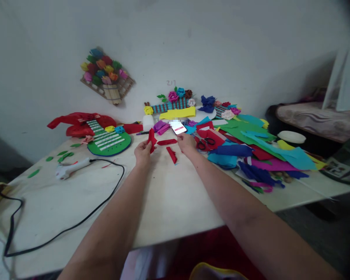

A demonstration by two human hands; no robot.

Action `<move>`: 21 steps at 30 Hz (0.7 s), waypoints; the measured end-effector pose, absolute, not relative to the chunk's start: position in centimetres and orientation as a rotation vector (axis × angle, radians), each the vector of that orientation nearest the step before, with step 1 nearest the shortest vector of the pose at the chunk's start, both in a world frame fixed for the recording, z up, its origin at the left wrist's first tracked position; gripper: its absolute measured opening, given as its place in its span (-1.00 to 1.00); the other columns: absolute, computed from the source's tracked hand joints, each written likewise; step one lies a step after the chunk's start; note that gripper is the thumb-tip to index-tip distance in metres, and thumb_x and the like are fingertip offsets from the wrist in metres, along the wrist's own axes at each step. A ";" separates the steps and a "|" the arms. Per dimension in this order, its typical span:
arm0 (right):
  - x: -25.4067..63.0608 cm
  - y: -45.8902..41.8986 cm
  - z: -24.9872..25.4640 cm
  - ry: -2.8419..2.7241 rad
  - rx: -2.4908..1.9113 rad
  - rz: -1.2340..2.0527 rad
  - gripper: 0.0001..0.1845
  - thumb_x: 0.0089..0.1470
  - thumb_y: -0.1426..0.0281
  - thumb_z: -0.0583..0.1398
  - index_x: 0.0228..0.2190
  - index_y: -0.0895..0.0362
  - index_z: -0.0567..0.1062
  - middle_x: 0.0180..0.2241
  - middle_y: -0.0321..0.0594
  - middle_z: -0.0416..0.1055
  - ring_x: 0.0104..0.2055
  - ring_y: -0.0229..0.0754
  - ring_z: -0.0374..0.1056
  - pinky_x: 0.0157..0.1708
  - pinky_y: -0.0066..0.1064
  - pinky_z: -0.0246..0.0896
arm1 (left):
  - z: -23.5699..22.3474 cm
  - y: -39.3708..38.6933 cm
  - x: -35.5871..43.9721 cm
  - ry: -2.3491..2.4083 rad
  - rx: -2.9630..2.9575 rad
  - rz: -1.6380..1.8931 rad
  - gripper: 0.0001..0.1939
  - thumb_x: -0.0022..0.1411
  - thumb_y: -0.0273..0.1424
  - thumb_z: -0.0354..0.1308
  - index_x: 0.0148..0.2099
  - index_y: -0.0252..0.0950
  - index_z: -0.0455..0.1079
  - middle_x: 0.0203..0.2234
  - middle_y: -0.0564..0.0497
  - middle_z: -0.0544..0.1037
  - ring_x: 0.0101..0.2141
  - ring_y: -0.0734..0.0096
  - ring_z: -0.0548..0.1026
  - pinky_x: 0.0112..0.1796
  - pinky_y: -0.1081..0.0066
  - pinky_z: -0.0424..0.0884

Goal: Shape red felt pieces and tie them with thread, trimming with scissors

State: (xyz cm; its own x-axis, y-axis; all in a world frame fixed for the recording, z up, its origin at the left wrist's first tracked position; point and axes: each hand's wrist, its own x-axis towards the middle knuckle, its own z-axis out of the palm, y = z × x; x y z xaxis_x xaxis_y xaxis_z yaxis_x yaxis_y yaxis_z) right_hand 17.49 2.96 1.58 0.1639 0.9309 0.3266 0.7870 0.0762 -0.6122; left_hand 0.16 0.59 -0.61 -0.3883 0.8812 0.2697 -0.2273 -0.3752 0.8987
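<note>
Both my arms reach out over a white table (169, 202). My left hand (143, 151) is closed on a folded red paper piece (152, 139), held upright just above the table. My right hand (186, 142) is curled at the right end of a red paper strip (167, 142) that lies flat; whether the fingers pinch it I cannot tell. Another red strip (172, 154) lies on the table between my hands.
A phone (179, 128) with a lit screen lies behind my hands. Scissors (204, 142) rest on a heap of coloured paper sheets (251, 147) at the right. A white glue gun (71, 168) with a black cord (76, 223) lies left. A green disc craft (109, 143) sits behind.
</note>
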 end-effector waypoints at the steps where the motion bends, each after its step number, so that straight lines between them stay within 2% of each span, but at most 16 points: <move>1: 17.5 3.1 1.6 -1.674 -1.753 0.220 -0.72 0.04 0.33 0.04 -0.25 0.00 0.49 -0.24 -0.22 0.48 -0.21 -0.14 0.36 -0.31 -0.38 0.17 | -0.7 0.6 0.1 1.037 1.001 1.860 -0.73 -0.17 -0.36 0.27 -0.36 -0.40 0.40 -0.51 -0.04 0.54 -0.56 0.49 0.45 -0.40 0.40 0.39; 7: 16.4 3.3 1.5 -2.019 -1.764 0.017 -0.72 -0.01 0.36 0.10 -0.23 0.08 0.50 -0.22 -0.07 0.45 -0.12 -0.06 0.30 -0.19 -0.31 0.11 | -1.5 1.0 -0.1 1.045 0.921 1.879 -0.79 -0.14 -0.41 0.25 -0.39 -0.41 0.40 -0.51 -0.05 0.53 -0.53 0.46 0.47 -0.39 0.39 0.41; 14: 15.6 4.8 1.5 -2.249 -1.671 -0.078 -0.58 -0.06 0.38 0.16 -0.09 0.14 0.35 -0.10 -0.03 0.37 -0.02 -0.05 0.20 -0.10 -0.29 0.04 | -1.8 1.3 0.0 1.056 0.886 1.899 -0.83 -0.12 -0.45 0.22 -0.40 -0.41 0.39 -0.53 -0.06 0.53 -0.52 0.43 0.48 -0.40 0.38 0.40; 17: 15.5 6.1 1.6 -2.385 -1.616 -0.130 -0.48 -0.06 0.31 0.17 -0.02 0.14 0.28 -0.08 0.00 0.36 -0.01 0.01 0.19 -0.09 -0.25 0.02 | -1.7 1.1 0.1 1.047 0.886 1.894 -0.84 -0.12 -0.44 0.22 -0.42 -0.40 0.39 -0.52 -0.06 0.53 -0.54 0.45 0.47 -0.41 0.38 0.40; 21: 15.2 7.1 1.5 -2.509 -1.650 -0.174 -0.58 -0.01 0.33 0.12 -0.07 0.15 0.35 -0.12 0.02 0.38 -0.04 0.02 0.23 -0.12 -0.24 0.04 | -1.6 1.0 0.2 1.024 0.878 1.894 -0.85 -0.13 -0.44 0.23 -0.44 -0.40 0.38 -0.52 -0.07 0.53 -0.53 0.45 0.47 -0.42 0.40 0.41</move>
State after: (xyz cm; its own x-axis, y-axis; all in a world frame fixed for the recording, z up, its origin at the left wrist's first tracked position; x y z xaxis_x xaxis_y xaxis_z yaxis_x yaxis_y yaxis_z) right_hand 15.23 7.10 1.49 -0.3919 0.9033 0.1747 0.9187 0.3942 0.0225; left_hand 0.20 1.01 -1.59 -0.4448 0.8736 0.1973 -0.3136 -0.3583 0.8794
